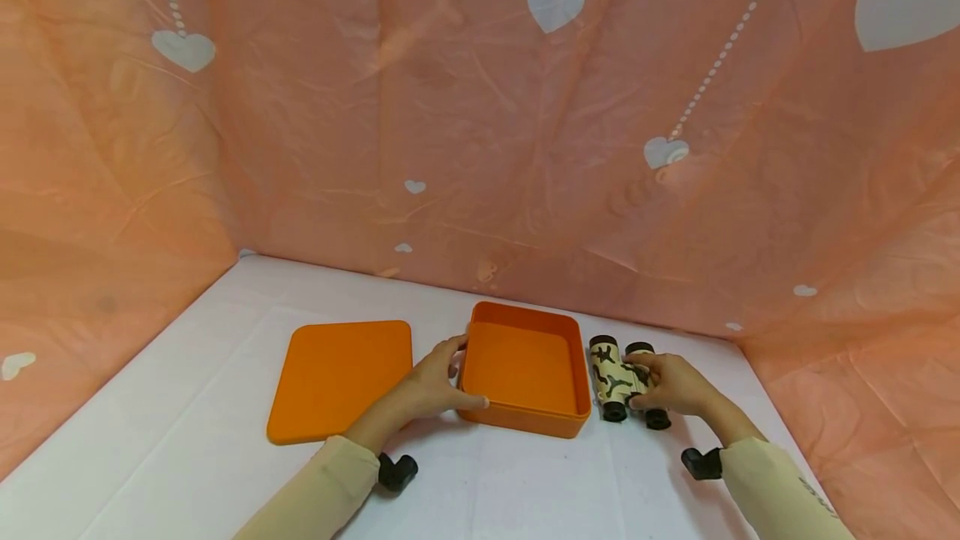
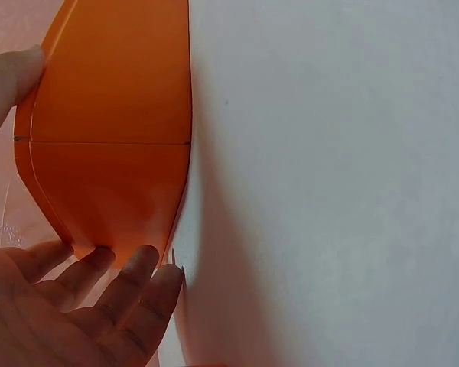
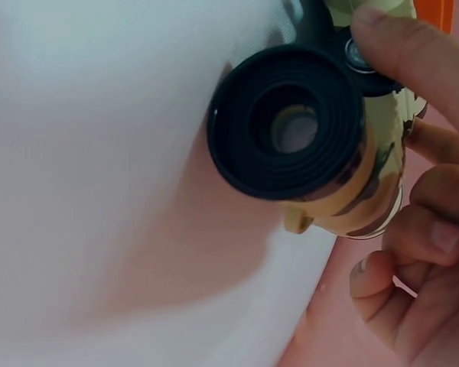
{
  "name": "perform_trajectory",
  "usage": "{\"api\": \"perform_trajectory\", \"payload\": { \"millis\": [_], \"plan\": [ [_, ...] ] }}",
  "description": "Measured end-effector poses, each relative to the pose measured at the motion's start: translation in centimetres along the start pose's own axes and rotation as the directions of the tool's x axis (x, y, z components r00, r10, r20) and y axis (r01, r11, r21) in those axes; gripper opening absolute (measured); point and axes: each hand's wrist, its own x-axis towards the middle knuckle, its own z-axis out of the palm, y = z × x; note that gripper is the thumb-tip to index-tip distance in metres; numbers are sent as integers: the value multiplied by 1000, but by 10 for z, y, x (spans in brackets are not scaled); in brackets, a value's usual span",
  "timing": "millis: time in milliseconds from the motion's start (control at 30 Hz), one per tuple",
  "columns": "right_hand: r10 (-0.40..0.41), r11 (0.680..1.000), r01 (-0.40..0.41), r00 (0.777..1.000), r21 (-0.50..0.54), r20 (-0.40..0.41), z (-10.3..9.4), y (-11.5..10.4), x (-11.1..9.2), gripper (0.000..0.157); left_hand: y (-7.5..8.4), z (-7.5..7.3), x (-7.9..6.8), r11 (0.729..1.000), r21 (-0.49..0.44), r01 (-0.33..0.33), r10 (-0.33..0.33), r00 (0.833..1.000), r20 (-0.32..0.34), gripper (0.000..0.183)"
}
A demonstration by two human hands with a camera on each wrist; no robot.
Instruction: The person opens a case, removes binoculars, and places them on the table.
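Note:
An open, square orange box [image 1: 525, 369] stands on the white tabletop. My left hand [image 1: 435, 377] holds it at the left: the fingers lie along its left wall, and the thumb is at the rim by the near left corner. In the left wrist view, fingertips and thumb sit at opposite sides of the box corner [image 2: 111, 145]. Camouflage-patterned binoculars [image 1: 611, 382] with black ends lie just right of the box. My right hand [image 1: 671, 386] grips their right barrel from above. In the right wrist view, the thumb presses near the hinge, and a black eyepiece [image 3: 287, 122] faces the camera.
A flat orange lid [image 1: 341, 382] lies on the white table [image 1: 517, 490] left of the box, beside my left forearm. Peach cloth [image 1: 487, 148] with white hearts rises behind the table and along both sides.

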Motion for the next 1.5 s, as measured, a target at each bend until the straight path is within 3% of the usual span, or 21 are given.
{"api": "perform_trajectory", "payload": {
  "millis": [633, 800, 1233, 1500],
  "plan": [
    [119, 991, -122, 991, 52, 58, -2, -6, -3, 76, 9, 3, -1, 999, 34, -12, 11, 1000, 14, 104],
    [89, 995, -90, 995, 35, 45, -3, -6, -5, 76, 10, 3, -1, 999, 43, -17, 16, 1000, 12, 104],
    [99, 995, -98, 993, -15, 66, -9, -12, -1, 77, 9, 2, 1, 998, 55, -27, 27, 1000, 11, 105],
    [81, 993, -73, 993, -97, 86, -11, -17, 2, 74, 10, 0, 1, 994, 107, -35, 33, 999, 16, 107]
  ]
}}
